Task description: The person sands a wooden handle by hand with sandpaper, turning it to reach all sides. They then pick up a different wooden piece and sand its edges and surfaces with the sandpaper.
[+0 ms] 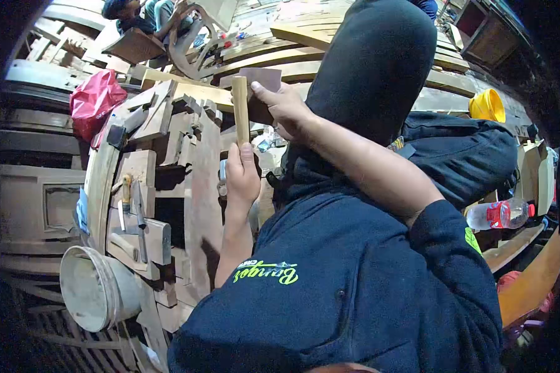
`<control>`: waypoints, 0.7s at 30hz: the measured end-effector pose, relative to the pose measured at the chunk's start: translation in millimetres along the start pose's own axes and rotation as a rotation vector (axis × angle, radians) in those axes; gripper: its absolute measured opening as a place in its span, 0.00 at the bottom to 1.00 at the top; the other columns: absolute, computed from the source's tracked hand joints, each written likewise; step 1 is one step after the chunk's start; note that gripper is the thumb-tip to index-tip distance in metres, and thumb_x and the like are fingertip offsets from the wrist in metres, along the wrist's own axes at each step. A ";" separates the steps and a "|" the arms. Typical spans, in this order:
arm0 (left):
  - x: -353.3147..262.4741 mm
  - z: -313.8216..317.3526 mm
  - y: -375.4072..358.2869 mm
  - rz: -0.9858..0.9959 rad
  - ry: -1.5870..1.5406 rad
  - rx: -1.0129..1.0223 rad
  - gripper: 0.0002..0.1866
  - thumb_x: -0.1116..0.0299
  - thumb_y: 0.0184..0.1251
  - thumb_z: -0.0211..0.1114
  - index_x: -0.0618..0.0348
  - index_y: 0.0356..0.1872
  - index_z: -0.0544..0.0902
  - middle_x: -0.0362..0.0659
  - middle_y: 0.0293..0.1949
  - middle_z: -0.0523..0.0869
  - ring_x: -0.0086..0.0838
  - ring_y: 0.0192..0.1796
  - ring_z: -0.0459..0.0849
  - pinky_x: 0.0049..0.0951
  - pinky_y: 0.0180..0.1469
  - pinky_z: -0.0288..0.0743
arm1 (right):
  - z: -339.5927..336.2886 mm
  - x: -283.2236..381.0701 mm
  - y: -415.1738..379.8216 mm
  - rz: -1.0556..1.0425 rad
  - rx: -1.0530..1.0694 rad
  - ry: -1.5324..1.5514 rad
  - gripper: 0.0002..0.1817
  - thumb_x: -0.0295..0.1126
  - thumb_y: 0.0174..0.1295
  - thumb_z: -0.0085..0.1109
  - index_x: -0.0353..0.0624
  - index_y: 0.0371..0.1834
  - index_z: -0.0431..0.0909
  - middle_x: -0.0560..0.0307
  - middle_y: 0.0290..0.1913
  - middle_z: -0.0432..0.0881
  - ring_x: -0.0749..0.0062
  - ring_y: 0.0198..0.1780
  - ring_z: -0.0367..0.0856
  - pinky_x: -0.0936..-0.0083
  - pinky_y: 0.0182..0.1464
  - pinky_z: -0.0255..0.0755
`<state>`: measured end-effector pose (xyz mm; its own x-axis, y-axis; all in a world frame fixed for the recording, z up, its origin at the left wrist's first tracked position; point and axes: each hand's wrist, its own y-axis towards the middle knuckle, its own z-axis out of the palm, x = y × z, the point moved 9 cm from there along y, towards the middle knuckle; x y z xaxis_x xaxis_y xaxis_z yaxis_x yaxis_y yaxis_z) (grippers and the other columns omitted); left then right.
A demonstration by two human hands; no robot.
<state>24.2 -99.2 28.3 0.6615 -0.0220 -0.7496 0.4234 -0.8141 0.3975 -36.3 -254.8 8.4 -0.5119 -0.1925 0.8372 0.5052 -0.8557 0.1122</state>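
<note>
My left hand [242,176] is wrapped round the lower end of a wooden stick [241,109], which points upward away from me. Beside its upper end, my right hand [285,110] grips a small brownish piece of sandpaper [264,77], thumb laid along it. The right thumb tip is close to the stick's side. Below the hands stands a workbench of stacked wood blocks [202,180]. A tool with a yellow wooden handle [126,189] and a dark-bladed chisel or knife [140,211] lie on it to the left.
A whitish bucket [84,292] stands at lower left, and a pink plastic bag [96,102] sits at upper left. To my right are a water bottle [499,214] and a yellow bucket [486,106]. Another person [146,22] sits at the far left, beyond wooden boards [298,37].
</note>
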 end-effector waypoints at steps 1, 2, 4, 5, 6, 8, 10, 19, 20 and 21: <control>1.0 0.0 1.8 -0.002 0.005 -0.001 0.20 0.57 0.76 0.45 0.65 0.30 0.68 0.51 0.18 0.68 0.40 0.21 0.67 0.39 0.27 0.62 | 0.6 -1.3 0.9 0.002 0.002 0.004 0.15 0.39 0.66 0.56 0.36 0.43 0.78 0.59 0.34 0.81 0.77 0.32 0.74 0.75 0.38 0.70; 2.6 -0.8 3.1 -0.006 0.046 -0.012 0.20 0.57 0.76 0.44 0.65 0.30 0.68 0.53 0.18 0.69 0.41 0.21 0.69 0.40 0.27 0.62 | 2.6 -6.7 0.4 0.045 0.025 0.028 0.15 0.39 0.67 0.56 0.36 0.43 0.78 0.59 0.34 0.81 0.77 0.33 0.74 0.75 0.39 0.70; 1.0 0.0 8.4 -0.012 0.083 -0.017 0.20 0.56 0.76 0.44 0.65 0.31 0.69 0.54 0.19 0.71 0.43 0.22 0.70 0.42 0.27 0.62 | 5.6 5.7 0.9 0.048 -0.021 -0.196 0.16 0.41 0.67 0.55 0.36 0.44 0.78 0.60 0.32 0.81 0.78 0.32 0.74 0.76 0.36 0.70; -1.7 -1.4 8.6 0.002 0.083 -0.027 0.20 0.56 0.76 0.44 0.64 0.31 0.68 0.54 0.19 0.71 0.43 0.22 0.70 0.41 0.26 0.62 | 7.5 22.0 -9.2 -0.118 -0.038 -0.147 0.21 0.46 0.68 0.52 0.36 0.44 0.78 0.58 0.31 0.81 0.78 0.29 0.74 0.76 0.34 0.70; -4.9 -3.9 4.8 0.009 0.082 -0.034 0.20 0.56 0.76 0.44 0.64 0.30 0.68 0.53 0.18 0.71 0.43 0.22 0.71 0.41 0.26 0.61 | 5.2 21.1 -13.0 -0.063 -0.038 -0.240 0.22 0.48 0.68 0.50 0.36 0.46 0.78 0.58 0.31 0.81 0.78 0.30 0.74 0.75 0.34 0.71; 7.0 -2.4 0.4 -0.035 0.045 0.016 0.20 0.56 0.76 0.45 0.64 0.30 0.68 0.52 0.18 0.72 0.43 0.22 0.71 0.41 0.26 0.62 | 2.8 29.7 -31.1 0.337 -0.083 -0.437 0.26 0.52 0.70 0.46 0.37 0.49 0.76 0.56 0.35 0.82 0.75 0.35 0.76 0.74 0.40 0.71; 6.7 -6.6 -3.9 0.022 0.092 -0.021 0.20 0.57 0.76 0.45 0.64 0.30 0.68 0.53 0.18 0.72 0.43 0.22 0.71 0.41 0.27 0.62 | -3.2 13.3 -17.0 0.221 -0.098 -0.284 0.25 0.50 0.70 0.45 0.37 0.50 0.76 0.56 0.35 0.82 0.75 0.36 0.77 0.73 0.41 0.71; 1.4 -10.2 8.1 -0.079 0.111 -0.050 0.21 0.54 0.75 0.43 0.64 0.32 0.69 0.57 0.22 0.75 0.54 0.27 0.75 0.48 0.31 0.64 | 2.9 -20.7 -5.8 0.113 0.021 -0.461 0.20 0.45 0.72 0.44 0.40 0.50 0.77 0.58 0.37 0.81 0.77 0.35 0.73 0.71 0.41 0.70; 8.0 -7.1 12.6 -0.006 0.098 -0.047 0.21 0.54 0.75 0.44 0.65 0.33 0.70 0.59 0.23 0.75 0.56 0.28 0.75 0.48 0.32 0.65 | 8.4 -29.3 -3.3 0.151 0.058 -0.158 0.21 0.46 0.72 0.44 0.40 0.50 0.77 0.58 0.34 0.81 0.78 0.33 0.74 0.73 0.38 0.71; 0.2 -8.6 12.4 -0.008 0.099 -0.045 0.21 0.54 0.75 0.44 0.65 0.33 0.70 0.59 0.23 0.75 0.56 0.28 0.75 0.48 0.32 0.65 | 7.5 -33.1 -0.3 0.153 0.057 -0.157 0.21 0.46 0.72 0.44 0.40 0.50 0.77 0.58 0.34 0.81 0.78 0.33 0.74 0.73 0.38 0.71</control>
<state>35.0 -104.4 37.6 0.7153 0.0436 -0.6975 0.4546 -0.7871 0.4170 -14.2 -244.6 -15.3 -0.3142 -0.2373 0.9192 0.6093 -0.7930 0.0035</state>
